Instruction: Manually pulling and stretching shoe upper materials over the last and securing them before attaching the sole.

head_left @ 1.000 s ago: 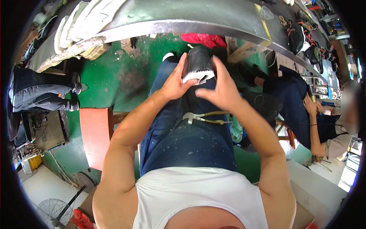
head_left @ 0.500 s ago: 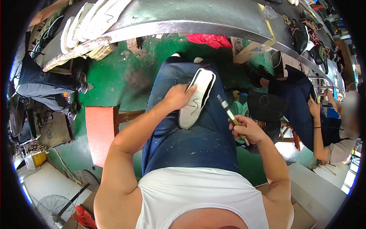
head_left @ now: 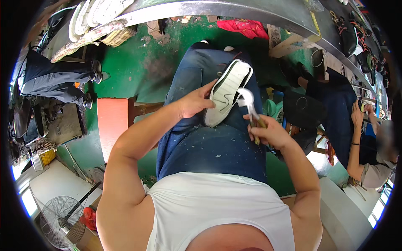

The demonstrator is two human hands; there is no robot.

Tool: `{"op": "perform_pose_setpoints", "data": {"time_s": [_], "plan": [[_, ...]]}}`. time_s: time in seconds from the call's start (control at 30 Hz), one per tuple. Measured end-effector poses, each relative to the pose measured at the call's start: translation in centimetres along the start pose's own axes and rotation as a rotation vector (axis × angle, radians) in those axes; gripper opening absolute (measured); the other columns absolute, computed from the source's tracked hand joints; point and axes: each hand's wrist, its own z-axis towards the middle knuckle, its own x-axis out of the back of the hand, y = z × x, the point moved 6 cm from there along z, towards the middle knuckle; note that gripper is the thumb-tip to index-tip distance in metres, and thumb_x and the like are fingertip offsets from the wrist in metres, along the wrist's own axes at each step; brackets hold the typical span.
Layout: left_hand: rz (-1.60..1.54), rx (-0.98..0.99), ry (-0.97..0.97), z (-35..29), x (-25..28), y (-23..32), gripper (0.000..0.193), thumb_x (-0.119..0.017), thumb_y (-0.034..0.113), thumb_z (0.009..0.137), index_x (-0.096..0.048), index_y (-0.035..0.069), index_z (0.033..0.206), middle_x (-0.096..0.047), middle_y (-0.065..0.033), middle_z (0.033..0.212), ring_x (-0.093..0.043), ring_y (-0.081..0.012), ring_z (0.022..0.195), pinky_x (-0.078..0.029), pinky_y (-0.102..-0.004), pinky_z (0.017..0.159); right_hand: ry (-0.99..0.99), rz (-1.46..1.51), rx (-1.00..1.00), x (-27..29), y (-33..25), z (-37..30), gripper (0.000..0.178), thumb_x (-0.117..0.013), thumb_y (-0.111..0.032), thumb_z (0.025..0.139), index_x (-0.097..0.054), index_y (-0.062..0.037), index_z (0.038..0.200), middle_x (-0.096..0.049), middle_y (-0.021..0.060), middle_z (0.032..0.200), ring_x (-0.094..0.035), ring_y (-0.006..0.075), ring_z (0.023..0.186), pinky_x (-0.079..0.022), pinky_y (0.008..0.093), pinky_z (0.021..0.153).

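Note:
My left hand (head_left: pixel 197 100) grips a white shoe sole (head_left: pixel 226 98) over my lap, fingers along its left side and underneath. The sole has a raised rim, a dark squiggle on its face and a dark gap along the far part. In my right hand (head_left: pixel 268 131) is a pair of pincers (head_left: pixel 247 99) with a shiny curved metal head and worn, yellowish handles. Their head lies at the sole's right edge; whether it touches I cannot tell.
Beyond my knees runs a metal-edged workbench (head_left: pixel 184 9), with several white soles (head_left: pixel 98 14) at its left and dark shoes (head_left: pixel 349 39) at its right. A red-topped stool (head_left: pixel 113 125) stands left. A co-worker (head_left: pixel 368 142) sits right; another person's legs (head_left: pixel 63 77) show left. A fan (head_left: pixel 63 221) stands lower left.
My right hand has brought the pincers up to the sole's right edge and turned them, so the curved head shows. The sole has tilted in my left hand. The whole view has shifted slightly.

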Motion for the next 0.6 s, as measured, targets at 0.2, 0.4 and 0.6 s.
{"op": "perform_pose_setpoints", "data": {"time_s": [0.2,0.4,0.6], "plan": [[-0.010,-0.082,0.131,0.2,0.2,-3.3,0.086,-0.059,-0.009,0.081,-0.023,0.004,0.158,-0.047,-0.0104,0.148,-0.044,-0.0198,0.137,-0.031,-0.0348,0.117,0.061,-0.775,0.188,0.9,-2.9,2.6,0.037,-0.060,-0.010,0.092,-0.056,-0.0012,0.128,-0.064,0.0164,0.095,-0.065,0.0267,0.082,-0.051,0.0364,0.071],[0.059,-0.108,0.060,0.1,0.1,-2.9,0.082,-0.050,0.004,0.088,-0.011,0.002,0.160,-0.034,-0.0142,0.158,-0.035,-0.0232,0.145,-0.025,-0.0367,0.120,0.186,-1.503,0.400,-2.1,-8.5,3.3,0.035,-0.060,-0.009,0.090,-0.054,0.0090,0.120,-0.063,0.0275,0.101,-0.063,0.0423,0.101,-0.051,0.0461,0.085],[-0.532,0.055,0.281,0.7,-0.2,-3.4,0.079,-0.024,0.065,0.103,-0.024,0.010,0.159,-0.040,-0.0113,0.156,-0.041,-0.0257,0.141,-0.034,-0.0429,0.116,-0.118,-1.531,0.195,-2.9,-8.0,5.5,0.024,-0.064,-0.016,0.090,-0.056,0.0048,0.097,-0.066,0.0247,0.080,-0.065,0.0455,0.080,-0.052,0.0513,0.076]]}}
